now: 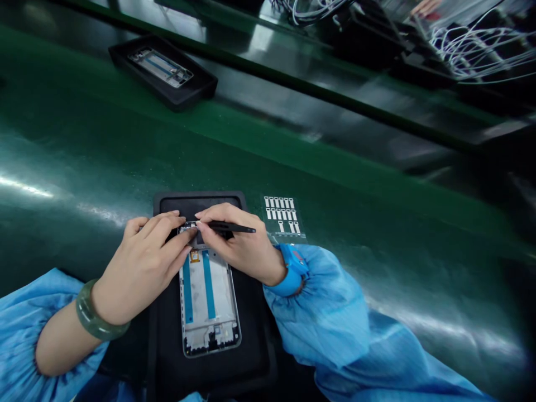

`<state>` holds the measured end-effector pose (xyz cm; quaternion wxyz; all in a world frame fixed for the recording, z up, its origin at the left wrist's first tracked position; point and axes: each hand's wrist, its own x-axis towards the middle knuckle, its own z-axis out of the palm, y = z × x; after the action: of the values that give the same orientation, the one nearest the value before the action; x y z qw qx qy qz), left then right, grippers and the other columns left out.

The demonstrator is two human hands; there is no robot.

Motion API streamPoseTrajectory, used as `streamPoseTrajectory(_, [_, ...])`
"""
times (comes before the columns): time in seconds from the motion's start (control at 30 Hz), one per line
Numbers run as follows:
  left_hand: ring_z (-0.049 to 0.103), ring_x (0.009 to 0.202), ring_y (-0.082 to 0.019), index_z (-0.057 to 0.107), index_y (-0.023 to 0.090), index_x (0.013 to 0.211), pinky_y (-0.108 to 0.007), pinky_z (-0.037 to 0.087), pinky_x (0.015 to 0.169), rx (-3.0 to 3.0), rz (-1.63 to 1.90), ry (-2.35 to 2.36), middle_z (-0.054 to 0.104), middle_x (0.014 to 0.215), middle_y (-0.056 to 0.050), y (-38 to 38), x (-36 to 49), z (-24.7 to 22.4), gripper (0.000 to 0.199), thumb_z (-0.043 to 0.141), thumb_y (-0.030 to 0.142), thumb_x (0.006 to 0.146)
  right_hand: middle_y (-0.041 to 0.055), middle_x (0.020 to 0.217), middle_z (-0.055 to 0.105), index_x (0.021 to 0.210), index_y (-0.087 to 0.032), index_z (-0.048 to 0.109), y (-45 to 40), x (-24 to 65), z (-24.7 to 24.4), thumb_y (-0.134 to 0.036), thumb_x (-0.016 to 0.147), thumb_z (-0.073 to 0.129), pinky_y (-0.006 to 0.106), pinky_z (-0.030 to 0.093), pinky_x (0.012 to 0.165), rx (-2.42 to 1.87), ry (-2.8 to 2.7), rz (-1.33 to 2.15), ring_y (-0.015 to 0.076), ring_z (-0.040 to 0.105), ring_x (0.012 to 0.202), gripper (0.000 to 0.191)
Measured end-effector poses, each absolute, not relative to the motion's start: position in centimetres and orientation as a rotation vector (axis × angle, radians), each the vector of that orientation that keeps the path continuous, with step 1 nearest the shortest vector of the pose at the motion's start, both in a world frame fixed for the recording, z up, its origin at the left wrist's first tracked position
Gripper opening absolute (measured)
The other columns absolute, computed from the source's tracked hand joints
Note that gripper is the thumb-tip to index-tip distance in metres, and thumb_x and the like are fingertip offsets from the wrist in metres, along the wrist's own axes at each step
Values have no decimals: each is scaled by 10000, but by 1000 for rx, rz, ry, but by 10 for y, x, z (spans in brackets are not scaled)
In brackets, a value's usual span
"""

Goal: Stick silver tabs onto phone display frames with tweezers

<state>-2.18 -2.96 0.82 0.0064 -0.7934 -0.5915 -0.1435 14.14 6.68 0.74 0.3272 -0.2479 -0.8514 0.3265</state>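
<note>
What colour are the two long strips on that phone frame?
Blue; the strips show best in the head view.

Upper end of the phone frame (pixel 208 301): I am losing it beneath the left hand (pixel 144 262) and right hand (pixel 240 243). Tip of the black tool (pixel 232 226): it is disappearing behind the fingertips, so I cannot tell what it is touching. Upper right: a co-worker's hand (pixel 425 6) and white wires (pixel 481 50) are running past the picture's edge.
</note>
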Motion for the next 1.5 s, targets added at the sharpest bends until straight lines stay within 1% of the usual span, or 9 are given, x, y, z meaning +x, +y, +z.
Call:
streamPoseTrajectory(0.17, [514, 1129, -257, 574, 176, 1108, -425, 366, 840, -2488, -464, -1873, 583, 1168, -117, -30, -20, 10, 248, 455, 238, 900, 20, 816, 664, 832, -191, 561, 66, 140, 8, -180, 843, 538, 250, 520, 748, -632, -2242, 781, 132, 637, 794, 28])
streamPoseTrajectory(0.57, [513, 1136, -251, 579, 163, 1101, -423, 374, 844, -2480, -467, -1904, 588, 1146, -118, -31, -19, 11, 247, 447, 232, 904, 11, 818, 658, 848, -194, 542, 66, 136, 14, -168, 845, 527, 223, 514, 723, -624, -2336, 651, 121, 632, 776, 30])
streamPoseTrajectory(0.77, [513, 1128, -261, 586, 172, 1096, -428, 376, 829, -2500, -428, -1911, 577, 1168, -115, -30, -21, 11, 254, 437, 260, 910, 9, 759, 628, 835, -189, 545, 60, 130, 16, -178, 844, 495, 240, 499, 682, -810, -2370, 524, 128, 617, 711, 53])
streamPoseTrajectory(0.9, [505, 1138, -260, 568, 178, 1138, -425, 375, 822, -2505, -428, -1904, 575, 1181, -112, -31, -21, 10, 276, 432, 265, 914, 4, 791, 632, 822, -191, 558, 62, 133, 11, -203, 839, 530, 222, 509, 678, -846, -2236, 674, 118, 628, 721, 35])
streamPoseTrajectory(1.0, [504, 1138, -258, 561, 187, 1155, -421, 376, 813, -2498, -435, -1901, 575, 1182, -110, -31, -21, 10, 283, 434, 265, 914, -5, 796, 624, 827, -188, 567, 65, 138, 8, -197, 828, 561, 193, 517, 619, -836, -2117, 833, 98, 631, 681, 11])
streamPoseTrajectory(1.07, [508, 1130, -257, 560, 188, 1158, -422, 375, 814, -2492, -438, -1899, 576, 1179, -110, -31, -21, 10, 285, 436, 263, 913, -8, 795, 623, 836, -187, 569, 66, 140, 7, -190, 824, 571, 182, 516, 600, -824, -2088, 868, 92, 633, 677, 12])
streamPoseTrajectory(1.2, [510, 1124, -260, 566, 178, 1142, -426, 375, 822, -2493, -433, -1899, 579, 1172, -111, -31, -20, 11, 277, 438, 259, 910, -4, 808, 646, 851, -197, 571, 64, 139, 7, -184, 826, 568, 208, 515, 678, -790, -2159, 748, 111, 641, 751, 28])
streamPoseTrajectory(1.27, [507, 1128, -260, 572, 175, 1128, -427, 375, 830, -2501, -431, -1904, 577, 1174, -112, -31, -21, 11, 269, 441, 258, 908, -4, 803, 651, 843, -203, 566, 62, 137, 7, -180, 827, 562, 214, 510, 703, -785, -2194, 660, 113, 638, 754, 28])
streamPoseTrajectory(1.5, [512, 1129, -265, 574, 176, 1127, -423, 379, 829, -2526, -426, -1887, 575, 1178, -114, -29, -22, 11, 270, 443, 255, 904, -7, 755, 633, 814, -191, 549, 62, 133, 7, -165, 831, 535, 205, 500, 686, -768, -2264, 546, 104, 622, 718, 34])
